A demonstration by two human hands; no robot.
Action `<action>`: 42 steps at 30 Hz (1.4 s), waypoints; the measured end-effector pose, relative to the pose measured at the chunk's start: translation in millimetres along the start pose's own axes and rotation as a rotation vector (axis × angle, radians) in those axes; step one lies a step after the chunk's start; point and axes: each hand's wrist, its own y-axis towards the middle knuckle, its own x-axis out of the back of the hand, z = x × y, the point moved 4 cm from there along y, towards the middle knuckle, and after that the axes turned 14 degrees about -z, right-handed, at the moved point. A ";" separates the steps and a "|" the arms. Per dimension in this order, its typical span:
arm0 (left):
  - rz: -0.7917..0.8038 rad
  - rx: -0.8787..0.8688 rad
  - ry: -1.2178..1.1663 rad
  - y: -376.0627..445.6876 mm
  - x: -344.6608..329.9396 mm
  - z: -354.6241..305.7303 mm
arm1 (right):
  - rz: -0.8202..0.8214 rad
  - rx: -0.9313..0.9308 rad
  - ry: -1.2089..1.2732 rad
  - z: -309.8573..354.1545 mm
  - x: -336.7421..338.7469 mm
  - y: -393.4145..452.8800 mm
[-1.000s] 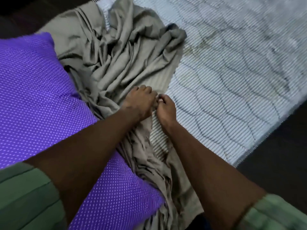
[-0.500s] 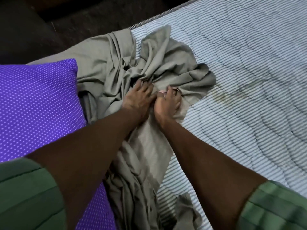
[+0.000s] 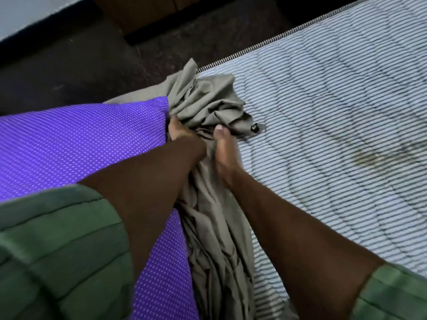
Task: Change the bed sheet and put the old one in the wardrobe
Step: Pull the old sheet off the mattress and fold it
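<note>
While both hands work the bunched grey-green sheet, the striped mattress lies mostly bare. Landmark: purple dotted pillow.

- Sheet: crumpled heap just beside the pillow's far right corner, trailing as a rumpled band along the pillow's right edge toward the person. All of it lies on the mattress; part of it runs under the pillow's far edge. A small dark tag shows at the heap's right fringe.
- Left hand: touching the pillow's right edge, fingers dug into the folds. Grip: clenched round sheet fabric.
- Right hand: just right of the left hand, further from the pillow, thumb up against the heap, fingers buried in cloth. Grip: grasping the sheet, as far as the covered fingers allow to tell.
- Both forearms cross the lower frame; green sleeves pushed up above the elbows. Left forearm lies over the pillow.
- Mattress: right of the pillow, a yellowish stain well away from the hands.
- Dark floor beyond the pillow's far edge.
</note>
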 end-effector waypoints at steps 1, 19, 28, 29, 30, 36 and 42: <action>0.058 -0.120 0.048 2.3 6.4 7.8 | 0.076 -0.054 0.005 -3.7 -11.9 -9.0; -0.457 -0.127 -0.306 -161.7 109.1 84.6 | 0.017 0.072 -0.453 10.8 8.4 -138.7; -0.189 0.957 -0.787 -350.0 14.7 240.8 | 0.210 0.056 -0.360 -19.9 -18.4 -272.6; -0.120 1.042 -0.867 -364.9 -1.3 245.7 | 0.225 0.076 -0.330 -19.9 -27.3 -276.6; -0.067 1.097 -0.954 -379.4 -12.8 248.5 | 0.230 0.100 -0.312 -17.2 -35.1 -280.9; 0.093 1.182 -1.655 -434.3 -94.9 254.8 | 0.148 -0.098 -0.298 -51.9 -45.9 -281.2; 0.017 1.229 -1.873 -452.1 -87.9 225.2 | 0.328 -0.268 -0.257 -57.6 -37.2 -274.4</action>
